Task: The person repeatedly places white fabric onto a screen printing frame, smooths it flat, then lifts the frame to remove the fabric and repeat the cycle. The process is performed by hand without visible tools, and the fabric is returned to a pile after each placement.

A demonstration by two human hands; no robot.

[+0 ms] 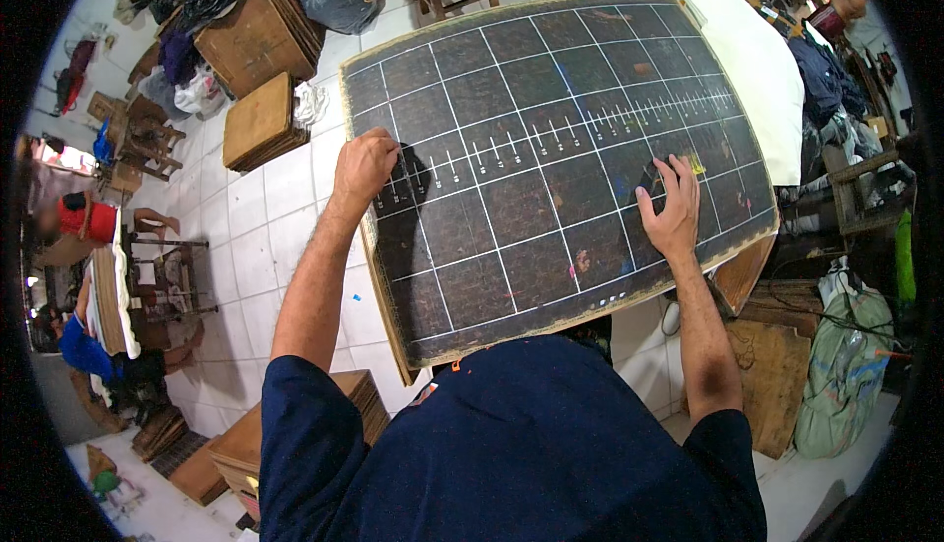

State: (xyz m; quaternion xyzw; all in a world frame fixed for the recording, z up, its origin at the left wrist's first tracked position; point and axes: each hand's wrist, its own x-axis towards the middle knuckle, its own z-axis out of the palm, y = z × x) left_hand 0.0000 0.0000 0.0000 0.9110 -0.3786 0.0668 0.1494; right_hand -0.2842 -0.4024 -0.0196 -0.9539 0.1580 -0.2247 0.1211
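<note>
Board (482, 242) lies before the person (511, 434), apparently stiff and heavy, best held by opposite edges; left hand (365, 163) curled at left edge, hold unclear, right hand (674, 210) open near right edge

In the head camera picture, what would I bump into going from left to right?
Person in red → low stack of tan boards → left hand, at the left end of the dark gridded board → right hand, over the same board → pale green sack.
</note>
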